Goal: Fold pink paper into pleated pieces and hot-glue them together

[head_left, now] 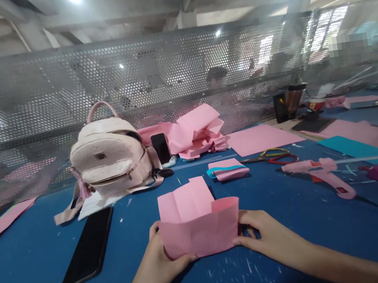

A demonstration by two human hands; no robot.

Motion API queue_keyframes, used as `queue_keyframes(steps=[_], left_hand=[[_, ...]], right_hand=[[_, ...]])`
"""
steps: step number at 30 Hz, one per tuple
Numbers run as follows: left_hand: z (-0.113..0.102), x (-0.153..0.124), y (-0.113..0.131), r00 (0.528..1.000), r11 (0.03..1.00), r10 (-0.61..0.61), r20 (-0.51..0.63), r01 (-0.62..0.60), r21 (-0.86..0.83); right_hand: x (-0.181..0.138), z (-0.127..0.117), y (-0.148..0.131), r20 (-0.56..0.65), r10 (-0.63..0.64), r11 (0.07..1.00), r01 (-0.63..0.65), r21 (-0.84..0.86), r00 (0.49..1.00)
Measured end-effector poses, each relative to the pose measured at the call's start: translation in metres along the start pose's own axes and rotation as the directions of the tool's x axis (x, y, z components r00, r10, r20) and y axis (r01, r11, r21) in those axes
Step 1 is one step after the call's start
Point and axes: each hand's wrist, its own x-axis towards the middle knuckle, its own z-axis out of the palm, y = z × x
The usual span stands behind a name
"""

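Observation:
A creased pink paper sheet (196, 220) lies on the blue table (291, 220), its near half folded up into a band. My left hand (159, 267) grips the band's lower left corner, thumb on the front. My right hand (269, 238) pinches the band's right edge, fingers curled behind it. Both hands are closed on the paper.
A black phone (89, 247) lies to the left. A pale backpack (110, 159) with a second phone (161, 148) stands behind. Further back are crumpled pink papers (197, 133), a small folded stack (228, 169), scissors (275, 156), a pink glue gun (323, 173) and a perforated metal screen (131, 79).

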Motion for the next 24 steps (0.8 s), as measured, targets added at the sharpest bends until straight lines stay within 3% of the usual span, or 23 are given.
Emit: queue_keyframes(steps=[3, 8, 16, 21, 24], left_hand=[[-0.001, -0.001, 0.004, 0.999, 0.993, 0.046, 0.025, -0.048, 0.105], [-0.002, -0.004, 0.000, 0.998, 0.985, 0.053, 0.028, -0.057, 0.161], [-0.013, -0.011, -0.006, 0.984, 0.942, 0.175, 0.033, -0.177, 0.286], [-0.021, -0.008, -0.003, 0.975, 0.901, 0.156, 0.156, -0.206, 0.383], [-0.023, -0.003, -0.002, 0.975, 0.905, 0.146, 0.168, -0.200, 0.376]], right_hand=[[0.000, -0.002, -0.001, 0.017, -0.021, 1.000, 0.021, -0.018, 1.000], [0.004, -0.006, -0.005, 0.025, -0.021, 0.998, 0.023, -0.061, 0.999], [0.014, -0.013, -0.009, 0.097, 0.012, 0.993, -0.001, -0.115, 0.995], [0.023, -0.013, -0.002, 0.129, 0.010, 0.997, 0.000, -0.078, 0.992], [0.029, -0.011, 0.009, 0.098, 0.001, 0.999, 0.004, -0.053, 0.995]])
